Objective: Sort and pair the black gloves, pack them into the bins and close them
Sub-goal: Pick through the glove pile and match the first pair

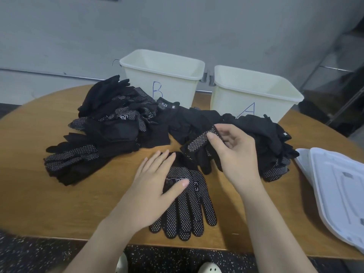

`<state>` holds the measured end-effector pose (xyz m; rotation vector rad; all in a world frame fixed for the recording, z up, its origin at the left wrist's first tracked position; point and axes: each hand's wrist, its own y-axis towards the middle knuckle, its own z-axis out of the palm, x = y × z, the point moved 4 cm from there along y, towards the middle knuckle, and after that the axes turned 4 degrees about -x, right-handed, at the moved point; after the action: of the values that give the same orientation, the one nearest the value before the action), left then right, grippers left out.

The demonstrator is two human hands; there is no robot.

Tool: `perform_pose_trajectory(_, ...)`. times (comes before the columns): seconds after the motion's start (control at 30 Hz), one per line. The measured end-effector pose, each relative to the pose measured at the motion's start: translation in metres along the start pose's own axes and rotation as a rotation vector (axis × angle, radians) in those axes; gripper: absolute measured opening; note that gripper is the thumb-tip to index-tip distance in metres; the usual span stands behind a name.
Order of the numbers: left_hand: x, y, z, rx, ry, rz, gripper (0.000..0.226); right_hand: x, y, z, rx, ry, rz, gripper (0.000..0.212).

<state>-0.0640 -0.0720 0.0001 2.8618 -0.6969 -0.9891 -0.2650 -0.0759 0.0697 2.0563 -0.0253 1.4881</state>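
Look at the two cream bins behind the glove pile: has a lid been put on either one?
No: bin B and bin A both stand open-topped, and the white lids lie on the table's right side.

On the worktop (49,203), bin B (163,79) stands at twelve o'clock at the far edge, with bin A (254,95) just beside it toward one o'clock. Before the bins a heap of gloves (118,123) stretches from ten o'clock across to two o'clock. A dotted glove (189,209) lies flat at six o'clock under the left hand (155,186). The right hand (234,152) holds a second glove (199,146) just behind it. Two lids (338,190) lie stacked at three o'clock.
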Motion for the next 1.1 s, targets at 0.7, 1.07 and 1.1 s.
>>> perform_pose_trajectory(0.7,0.018,-0.039,-0.051,-0.544,-1.004,-0.285,0.047,0.02,-0.039,0.08,0.228,0.39,0.355,0.011)
perform_pose_trajectory(1.07,0.028,-0.049,-0.067,-0.674,-0.886,-0.174,0.046,0.046,-0.055,0.086,0.507,-0.164,-0.271,0.055)
perform_pose_trajectory(1.1,0.03,-0.049,-0.067,-0.669,-0.885,-0.165,0.045,0.045,-0.061,0.089,0.579,-0.179,-0.286,0.059)
